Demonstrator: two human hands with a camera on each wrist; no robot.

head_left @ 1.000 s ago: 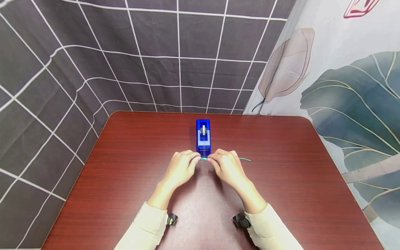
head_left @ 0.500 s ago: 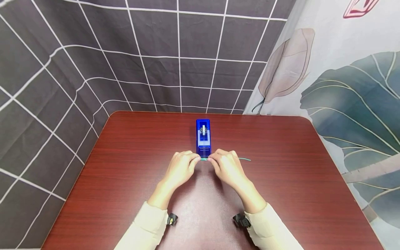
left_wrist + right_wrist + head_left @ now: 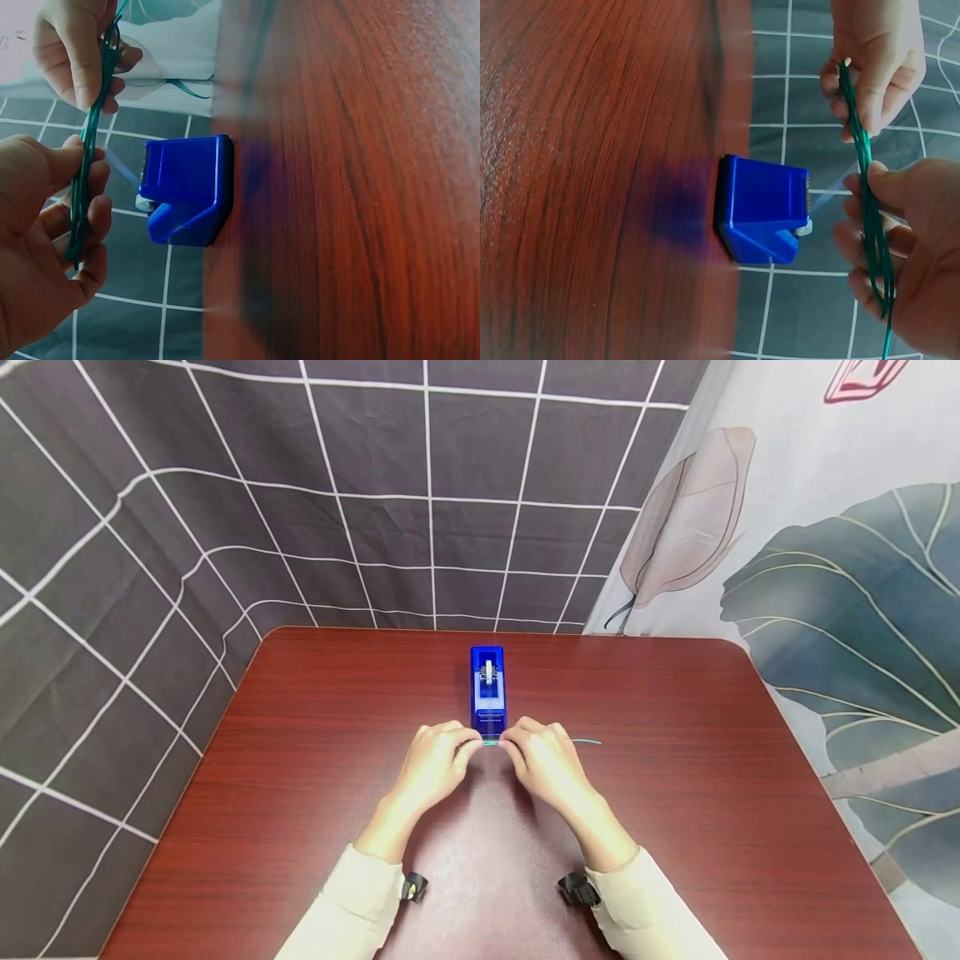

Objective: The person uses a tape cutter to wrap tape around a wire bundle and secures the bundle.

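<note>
A folded bundle of thin green cord (image 3: 85, 165) is stretched between the two hands. My left hand (image 3: 435, 762) pinches its left part between thumb and fingers, and my right hand (image 3: 549, 763) pinches the right part. A short stretch of cord shows between the fingertips in the head view, and one loose end sticks out past the right hand. Just beyond the hands stands a blue tape dispenser (image 3: 489, 692) with a small roll in it. From its cutting edge a strip of clear tape (image 3: 831, 192) runs up toward the cord, between the hands.
The dispenser stands on a reddish-brown wooden table (image 3: 315, 710). A dark grid-patterned curtain (image 3: 375, 510) hangs behind and to the left, and a white leaf-patterned curtain (image 3: 795, 452) to the right. Small black cameras (image 3: 579, 890) sit at both wrists.
Both hands keep nearly the same place and grip on the cord. The cord's loose end at the right has shifted very slightly.
</note>
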